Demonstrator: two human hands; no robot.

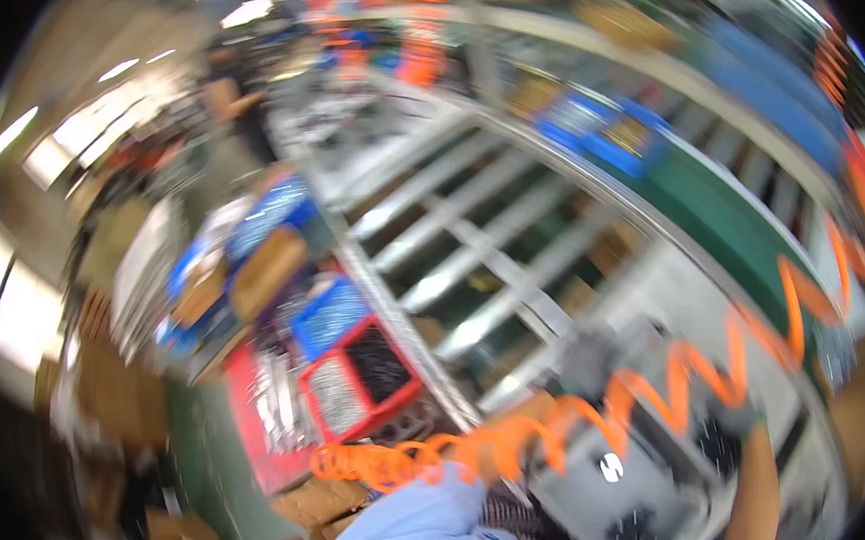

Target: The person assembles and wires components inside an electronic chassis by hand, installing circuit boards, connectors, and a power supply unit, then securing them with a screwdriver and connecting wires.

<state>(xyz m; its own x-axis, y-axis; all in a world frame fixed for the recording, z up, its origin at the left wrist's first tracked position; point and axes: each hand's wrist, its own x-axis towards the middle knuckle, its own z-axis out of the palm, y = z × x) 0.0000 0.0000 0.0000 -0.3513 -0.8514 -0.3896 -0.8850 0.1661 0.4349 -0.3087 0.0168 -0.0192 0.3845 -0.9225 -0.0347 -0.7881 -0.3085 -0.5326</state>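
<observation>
The picture is smeared by motion. My left forearm reaches from a light blue sleeve (405, 528) behind an orange coiled hose (627, 397). At its end my left hand (587, 357), seemingly in a grey glove, is over a grey part on the workbench; its fingers are blurred. To the right, my right hand (736, 417), also gloved, is beside a grey boxy housing (701, 447) with a dark round area. I cannot tell whether either hand grips anything. Nearest me is another grey square housing (608, 483) with a white mark and a dark round area.
A metal roller conveyor (492, 256) runs away from the bench. On its left stand a red bin (364, 327) of small parts, a blue bin (331, 317) and cardboard boxes (125, 392). Blue trays (598, 128) sit by a green belt (719, 210). Another person (235, 103) stands far off.
</observation>
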